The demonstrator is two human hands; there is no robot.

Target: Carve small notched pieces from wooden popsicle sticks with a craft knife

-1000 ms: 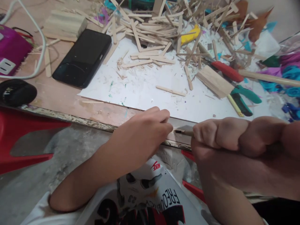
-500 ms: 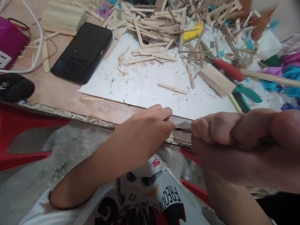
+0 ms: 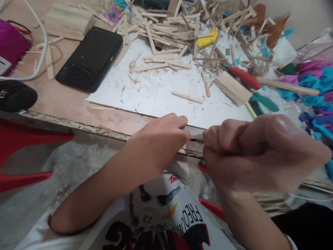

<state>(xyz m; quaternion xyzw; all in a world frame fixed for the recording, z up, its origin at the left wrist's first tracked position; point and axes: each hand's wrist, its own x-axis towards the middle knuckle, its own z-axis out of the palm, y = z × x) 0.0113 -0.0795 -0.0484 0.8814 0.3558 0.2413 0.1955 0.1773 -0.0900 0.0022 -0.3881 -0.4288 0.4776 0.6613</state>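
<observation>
My table (image 3: 70, 102) bears white paper (image 3: 153, 100) strewn with sticks (image 3: 163, 39). By its near edge, my right hand (image 3: 249, 156) is clenched round a thin tool (image 3: 196, 140), visible only between my hands. My left hand (image 3: 158, 140) curls at its other end; I cannot tell what those fingers pinch.
</observation>
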